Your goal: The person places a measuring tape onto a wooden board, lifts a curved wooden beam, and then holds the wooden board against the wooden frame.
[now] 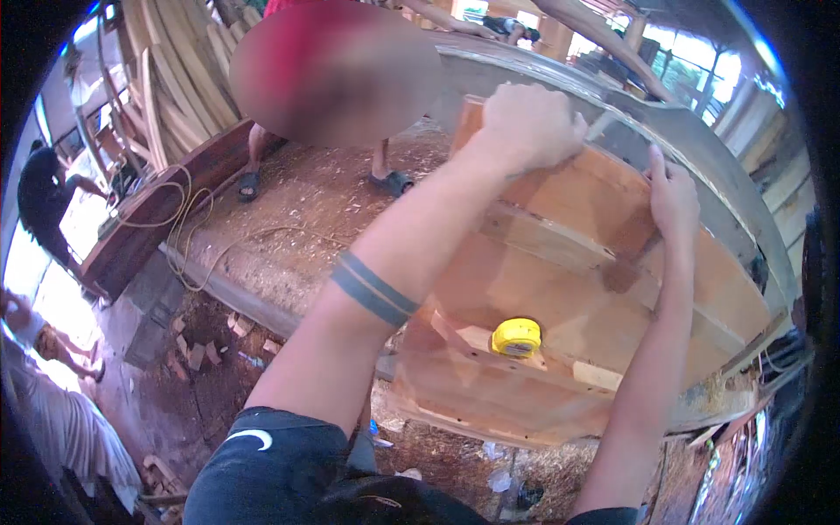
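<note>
Head view: beyond the yellow tape measure, curled left hand and half-curled right hand are hiding any grip.

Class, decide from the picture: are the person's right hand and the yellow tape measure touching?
Apart. The head view shows the right hand higher in the picture than the yellow tape measure, with bare wood between them.

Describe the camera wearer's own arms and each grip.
Left arm: dark short sleeve with a white crescent mark; two parallel dark bands lie across the arm, inked or worn, I cannot tell. Right arm: dark sleeve, no bands visible. Left grip and right grip: no gloves to be seen.
</note>
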`<action>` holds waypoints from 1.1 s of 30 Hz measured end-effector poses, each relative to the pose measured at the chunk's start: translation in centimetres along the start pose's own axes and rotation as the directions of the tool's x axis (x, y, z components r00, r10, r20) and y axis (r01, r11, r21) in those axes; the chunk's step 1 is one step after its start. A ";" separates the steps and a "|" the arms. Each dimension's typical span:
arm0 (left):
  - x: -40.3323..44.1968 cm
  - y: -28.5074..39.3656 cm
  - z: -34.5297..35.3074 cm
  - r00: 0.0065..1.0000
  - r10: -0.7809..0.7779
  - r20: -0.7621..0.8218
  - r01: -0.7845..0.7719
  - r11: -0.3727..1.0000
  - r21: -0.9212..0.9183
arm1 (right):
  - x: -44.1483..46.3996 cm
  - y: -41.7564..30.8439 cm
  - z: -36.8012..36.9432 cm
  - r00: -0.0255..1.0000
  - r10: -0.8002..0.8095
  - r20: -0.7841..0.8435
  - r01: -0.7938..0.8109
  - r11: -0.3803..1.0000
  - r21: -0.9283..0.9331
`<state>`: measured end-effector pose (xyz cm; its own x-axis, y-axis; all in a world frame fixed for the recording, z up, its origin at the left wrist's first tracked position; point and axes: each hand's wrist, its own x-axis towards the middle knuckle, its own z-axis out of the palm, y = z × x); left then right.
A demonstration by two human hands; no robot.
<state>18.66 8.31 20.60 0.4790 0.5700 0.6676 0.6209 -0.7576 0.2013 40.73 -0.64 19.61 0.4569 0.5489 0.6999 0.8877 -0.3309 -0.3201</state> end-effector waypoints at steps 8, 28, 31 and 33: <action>-0.2 -0.7 0.4 0.999 0.003 -0.042 -0.010 0.984 -0.179 | 1.0 2.1 0.7 0.993 -0.112 0.045 0.104 0.982 0.157; -8.5 -8.3 0.0 0.922 0.213 -0.324 -0.284 0.940 -0.188 | 11.6 14.4 -4.5 0.932 -0.073 0.354 0.055 0.997 0.062; -8.5 -9.3 -0.3 0.921 0.209 -0.328 -0.291 0.930 -0.223 | 10.9 12.0 -3.4 0.936 -0.063 0.345 0.040 0.996 0.075; -8.5 -9.8 -0.4 0.921 0.213 -0.326 -0.296 0.927 -0.232 | 10.5 11.0 -2.7 0.938 -0.057 0.341 0.034 0.997 0.074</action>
<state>8.23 10.70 13.26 0.3711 0.2603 0.8914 0.2894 -0.9445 0.1553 55.14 -0.62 25.14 0.3970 0.7959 0.4571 0.9045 -0.2547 -0.3422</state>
